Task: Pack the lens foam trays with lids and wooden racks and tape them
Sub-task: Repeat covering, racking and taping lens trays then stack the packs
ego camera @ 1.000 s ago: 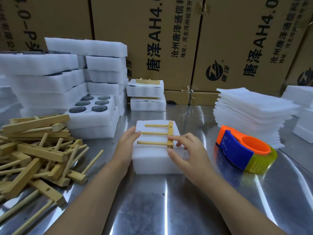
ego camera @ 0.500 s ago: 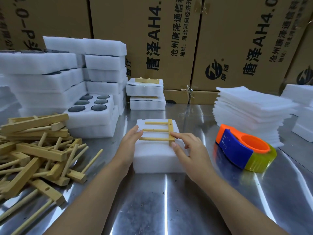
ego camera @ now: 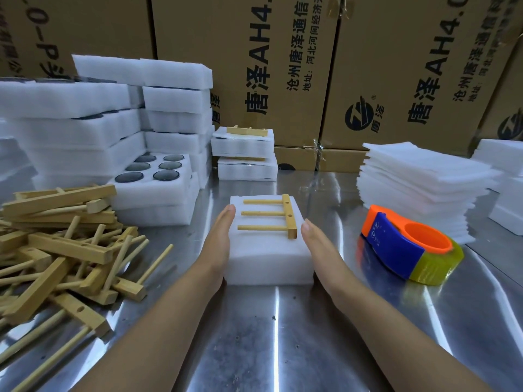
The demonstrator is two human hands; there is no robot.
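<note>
**Covered tray flanked by both hands, rack on top**

Foam tray (ego camera: pixel 268 258) with lid on sits mid-counter (ego camera: pixel 277 335), long axis running from near edge toward far edge. Wooden rack (ego camera: pixel 278 216) lies flat on the lid, toward its far half: the bar runs along the tray's long axis beside the lid's right edge, three dowels pointing left, across the tray.

Left hand (ego camera: pixel 219 244) flat and open, fingers straight, palm against tray's left side. Right hand (ego camera: pixel 318 247) the same, pressed to the right side. Neither is gripping anything; fingertips point to the far edge.

Tape dispenser (ego camera: pixel 407 247), orange/blue/yellow, sits on the counter right of the tray, apart from it. Stack of thin foam sheets (ego camera: pixel 418 188) is behind it, toward the right edge. Loose rack pile (ego camera: pixel 62 250) at the left edge. Open tray with six lenses (ego camera: pixel 154 171) far-left, stacked trays (ego camera: pixel 85 123) behind it. Two finished packs (ego camera: pixel 244 154) stacked at the far edge, against cardboard boxes (ego camera: pixel 283 66).
</note>
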